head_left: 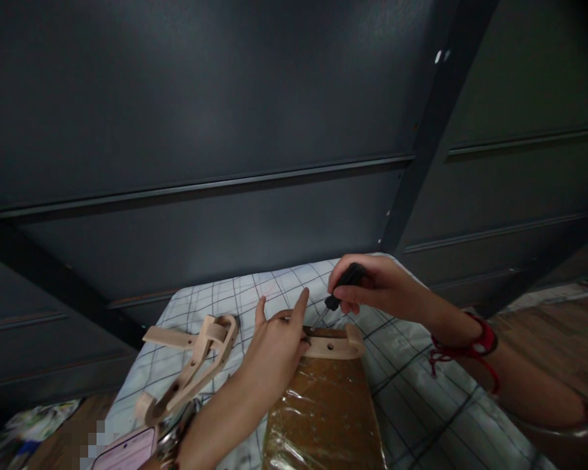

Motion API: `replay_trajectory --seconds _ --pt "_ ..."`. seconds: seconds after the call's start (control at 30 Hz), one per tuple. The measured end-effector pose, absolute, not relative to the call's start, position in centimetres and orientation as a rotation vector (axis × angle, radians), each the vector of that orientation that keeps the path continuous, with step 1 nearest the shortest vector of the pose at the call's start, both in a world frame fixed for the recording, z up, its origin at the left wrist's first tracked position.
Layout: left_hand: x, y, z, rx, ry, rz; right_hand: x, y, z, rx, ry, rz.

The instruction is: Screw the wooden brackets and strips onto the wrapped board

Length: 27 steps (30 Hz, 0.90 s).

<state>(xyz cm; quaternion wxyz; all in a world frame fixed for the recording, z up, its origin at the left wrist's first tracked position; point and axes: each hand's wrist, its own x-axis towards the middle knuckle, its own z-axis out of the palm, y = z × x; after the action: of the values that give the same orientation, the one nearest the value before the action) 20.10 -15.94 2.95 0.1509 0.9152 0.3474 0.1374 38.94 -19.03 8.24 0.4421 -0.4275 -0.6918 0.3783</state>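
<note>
A pale wooden piece (pixel 329 348) with a curled end and a screw hole lies across the far end of a box wrapped in clear tape (pixel 326 411). My left hand (pixel 279 339) presses on the left part of this piece, two fingers raised and the others bent down over it. What lies beneath those bent fingers is partly hidden. Above the far side of the wooden piece, my right hand (pixel 372 281) is closed around the black handle of a screwdriver (pixel 347 284). Its thin shaft slants down toward the left hand, and the tip is hard to make out.
Several similar curved wooden pieces (pixel 193 365) lie in a loose pile left of my left forearm. A phone (pixel 127 450) rests at the near left. A checked cloth (pixel 411 378) covers the surface, and a dark metal panel (pixel 225 222) stands right behind it.
</note>
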Motion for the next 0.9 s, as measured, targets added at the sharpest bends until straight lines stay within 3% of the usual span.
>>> replay_trajectory --seconds 0.23,0.57,0.9 --pt "20.5 -16.2 3.5 2.598 1.096 0.358 38.8 -19.0 7.5 -1.067 -1.763 0.966" --pt "20.5 -16.4 3.8 2.507 1.176 0.488 37.2 -19.1 8.7 -1.143 -2.132 0.503" --pt "20.3 -16.1 3.5 2.366 1.067 0.652 36.2 -19.0 9.2 -1.160 -2.198 0.456"
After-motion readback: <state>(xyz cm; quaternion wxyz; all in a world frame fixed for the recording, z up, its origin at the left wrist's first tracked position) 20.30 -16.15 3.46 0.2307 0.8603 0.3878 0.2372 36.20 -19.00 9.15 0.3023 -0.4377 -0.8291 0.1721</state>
